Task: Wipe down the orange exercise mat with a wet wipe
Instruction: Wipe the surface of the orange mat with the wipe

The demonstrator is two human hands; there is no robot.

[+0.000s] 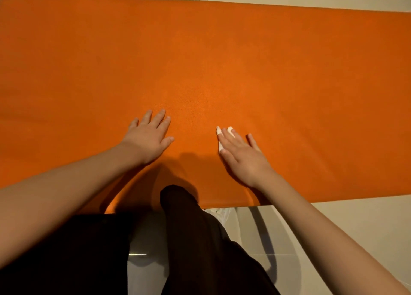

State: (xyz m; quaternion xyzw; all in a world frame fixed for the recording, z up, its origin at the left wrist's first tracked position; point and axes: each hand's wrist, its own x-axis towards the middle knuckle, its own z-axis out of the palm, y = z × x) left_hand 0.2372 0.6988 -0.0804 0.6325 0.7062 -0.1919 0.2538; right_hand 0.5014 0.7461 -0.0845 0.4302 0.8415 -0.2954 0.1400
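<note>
**Both palms flat on the mat, wipe under the right fingers**

The orange exercise mat (200, 50) lies unrolled across a pale, glossy tiled floor (333, 228). It is a long rectangle with a fine, grainy, matte surface, and its far and near edges both show. The mat fills most of the view, running out of the picture at the left and right.

Toward the near edge, left of the middle, the left hand (148, 137) rests palm down on the bare mat. Its fingers are straight and slightly spread, and it holds nothing.

Between the two forearms, a knee in dark, loose trousers (178, 205) reaches over the near edge of the mat and casts a shadow on it.

Just right of the middle, and a little nearer the near edge than the left hand, lies the wet wipe (230, 130). It is a small, folded white pad lying flat on the mat. The right hand (242, 155) presses down on it with extended fingers, not curled round it. The wipe shows only as white slivers past the fingertips and along the thumb side; the rest is hidden beneath the fingers.
</note>
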